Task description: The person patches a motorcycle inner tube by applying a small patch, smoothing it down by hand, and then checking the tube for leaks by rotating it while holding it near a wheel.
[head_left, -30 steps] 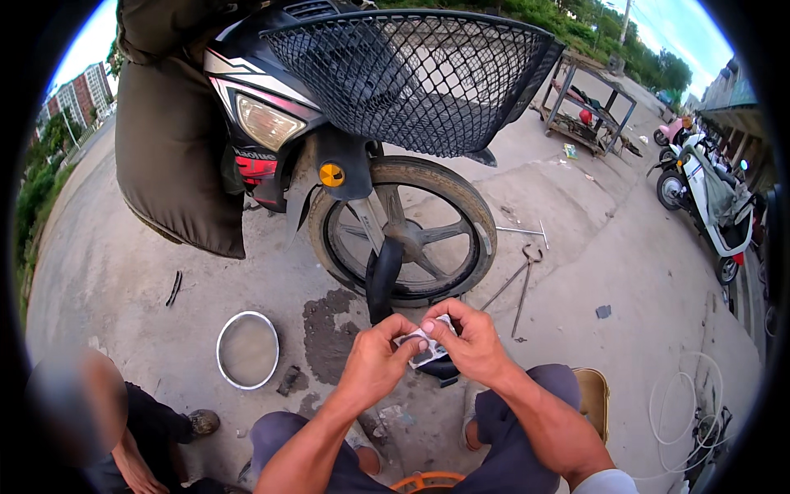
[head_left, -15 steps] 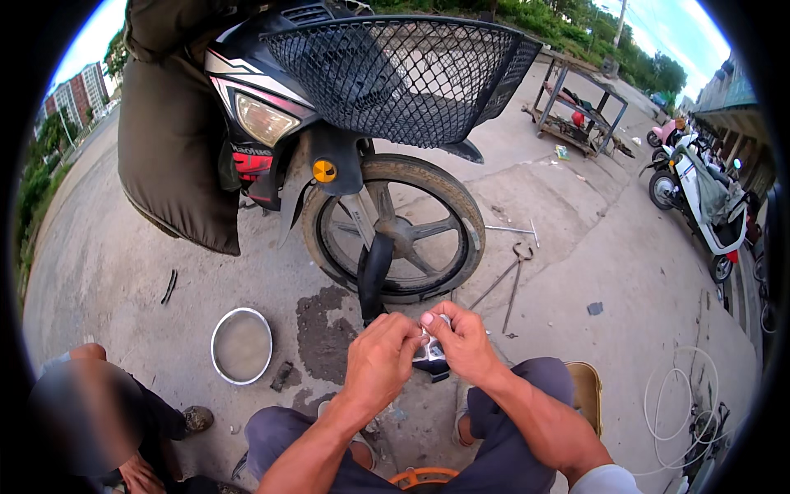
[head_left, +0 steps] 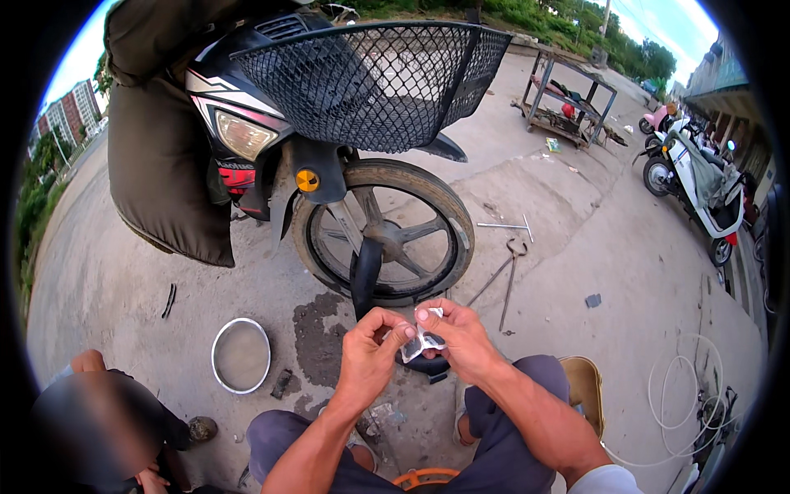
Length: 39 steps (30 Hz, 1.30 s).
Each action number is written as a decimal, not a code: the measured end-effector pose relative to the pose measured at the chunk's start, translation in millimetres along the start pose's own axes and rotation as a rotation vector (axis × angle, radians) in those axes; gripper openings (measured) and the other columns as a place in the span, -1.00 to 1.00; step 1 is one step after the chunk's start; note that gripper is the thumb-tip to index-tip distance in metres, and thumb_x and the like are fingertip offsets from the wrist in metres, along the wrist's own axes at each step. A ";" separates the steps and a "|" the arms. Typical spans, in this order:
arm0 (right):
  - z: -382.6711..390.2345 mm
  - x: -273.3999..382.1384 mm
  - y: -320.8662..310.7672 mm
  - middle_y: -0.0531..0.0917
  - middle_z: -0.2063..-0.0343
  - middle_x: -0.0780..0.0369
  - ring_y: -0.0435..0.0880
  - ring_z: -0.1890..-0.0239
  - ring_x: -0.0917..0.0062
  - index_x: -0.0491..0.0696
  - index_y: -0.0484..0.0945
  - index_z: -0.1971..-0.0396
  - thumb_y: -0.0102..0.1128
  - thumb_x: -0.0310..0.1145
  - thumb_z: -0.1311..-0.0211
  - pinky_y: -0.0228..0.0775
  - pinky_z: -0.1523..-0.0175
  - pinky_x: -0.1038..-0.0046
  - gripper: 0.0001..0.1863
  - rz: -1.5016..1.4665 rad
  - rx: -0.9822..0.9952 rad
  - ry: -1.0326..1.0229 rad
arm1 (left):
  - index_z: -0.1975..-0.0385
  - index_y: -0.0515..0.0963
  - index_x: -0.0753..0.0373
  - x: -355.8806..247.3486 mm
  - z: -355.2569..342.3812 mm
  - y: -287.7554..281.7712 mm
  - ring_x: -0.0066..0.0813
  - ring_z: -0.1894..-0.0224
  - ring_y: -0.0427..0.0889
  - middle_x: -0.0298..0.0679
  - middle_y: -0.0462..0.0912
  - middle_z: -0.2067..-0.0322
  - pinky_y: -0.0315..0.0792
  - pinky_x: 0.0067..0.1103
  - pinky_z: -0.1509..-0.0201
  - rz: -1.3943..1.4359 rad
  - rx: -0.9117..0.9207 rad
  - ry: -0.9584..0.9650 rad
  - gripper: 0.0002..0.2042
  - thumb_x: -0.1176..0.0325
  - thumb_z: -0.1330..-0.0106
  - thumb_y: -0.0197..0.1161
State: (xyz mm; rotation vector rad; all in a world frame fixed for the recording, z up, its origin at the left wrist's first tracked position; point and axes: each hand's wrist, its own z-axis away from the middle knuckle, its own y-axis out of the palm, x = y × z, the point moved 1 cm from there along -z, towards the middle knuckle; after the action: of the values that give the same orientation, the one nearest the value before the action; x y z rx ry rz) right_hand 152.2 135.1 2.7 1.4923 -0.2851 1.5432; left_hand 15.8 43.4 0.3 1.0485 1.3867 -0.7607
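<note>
Between my hands is a small dark patch with silver foil backing [head_left: 422,342]. My left hand [head_left: 369,350] pinches one edge of it between thumb and finger. My right hand [head_left: 461,336] grips the opposite edge, thumb on top, with its other fingers curled beneath. A black inner tube [head_left: 367,270] hangs out of the scooter's front wheel [head_left: 444,198] and runs down behind my hands. Part of the tube shows below the patch, near my right hand; my left hand hides the stretch between.
A round metal basin of murky water [head_left: 241,356] stands left, beside a wet patch of ground. Pliers or tongs [head_left: 514,251] and a T-handle tool [head_left: 527,226] lie right of the wheel. Another person [head_left: 177,420] sits at lower left. A wheeled tool cart [head_left: 568,103] stands far right.
The foil-backed patch has tilted and spread open, so more of its dark part shows. My left fingers have moved slightly apart from my right. The view has shifted a little.
</note>
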 end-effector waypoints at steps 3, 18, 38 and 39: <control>4.0 4.4 0.6 0.63 0.46 0.31 0.59 0.51 0.69 -0.14 0.54 0.17 0.38 -0.29 -0.28 0.48 0.42 0.61 -0.71 0.074 0.047 0.047 | 0.34 0.58 0.31 4.0 -3.0 -2.9 -0.73 0.38 0.50 -0.40 0.64 0.40 0.41 -0.70 0.26 -0.065 -0.056 -0.018 -0.90 0.44 -0.33 0.36; 9.6 17.9 -18.6 0.69 0.33 0.25 0.66 0.38 0.66 -0.17 0.57 0.15 0.42 -0.48 -0.19 0.54 0.30 0.61 -0.73 0.165 0.210 0.078 | 0.33 0.55 0.28 19.2 1.7 10.4 -0.60 0.35 0.61 -0.27 0.66 0.38 0.52 -0.59 0.24 0.508 0.020 -0.348 -0.89 0.40 -0.42 0.25; 133.4 6.3 -186.5 0.63 0.34 0.28 0.57 0.33 0.66 -0.18 0.57 0.09 0.27 -0.48 -0.29 0.46 0.21 0.56 -0.78 0.260 -0.905 -0.513 | 0.17 0.59 0.28 5.6 -8.4 -2.7 -0.63 0.41 0.56 -0.34 0.62 0.37 0.47 -0.72 0.41 0.294 -0.098 -0.188 -0.91 0.48 -0.39 0.25; 153.1 -30.4 -218.2 0.64 0.32 0.27 0.57 0.30 0.65 -0.17 0.59 0.13 0.27 -0.51 -0.24 0.46 0.18 0.54 -0.79 0.319 -0.940 -0.389 | 0.16 0.59 0.29 5.9 -9.4 -0.9 -0.63 0.41 0.57 -0.33 0.63 0.37 0.47 -0.72 0.41 0.304 -0.097 -0.190 -0.90 0.48 -0.39 0.25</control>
State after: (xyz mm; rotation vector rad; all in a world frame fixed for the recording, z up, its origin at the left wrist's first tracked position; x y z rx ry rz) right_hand 407.0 128.1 -81.0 0.9740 -1.3249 1.0572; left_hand 11.8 52.6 -4.6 1.0517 1.0616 -0.5480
